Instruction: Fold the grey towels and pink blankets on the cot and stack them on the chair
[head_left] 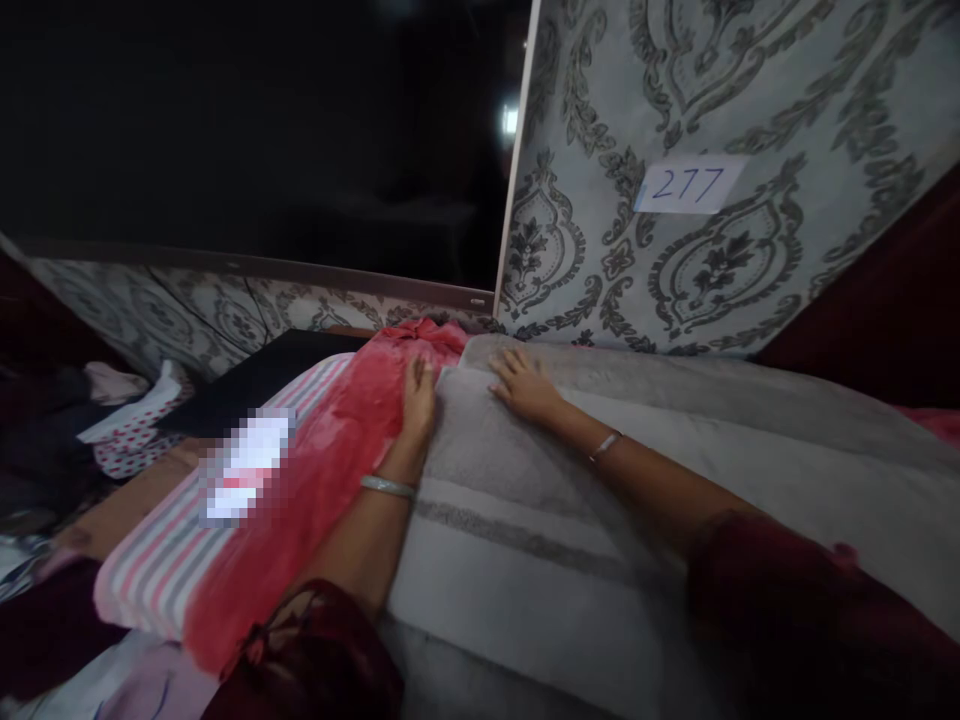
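A grey and white banded plush blanket covers the middle and right in the head view. My right hand lies on its far part with fingers spread, palm down. At the blanket's left edge, by a red plush blanket, rests my left hand. Its fingers point away from me, seen edge-on, and I see nothing held in them. The red blanket is folded, with a pink, grey and white striped part along its left side. Both hands touch the grey blanket.
A large dark TV screen stands against the patterned wallpaper. A paper marked 277 is stuck there. Left of the blankets are a flat black panel and a polka-dot cloth among clothes.
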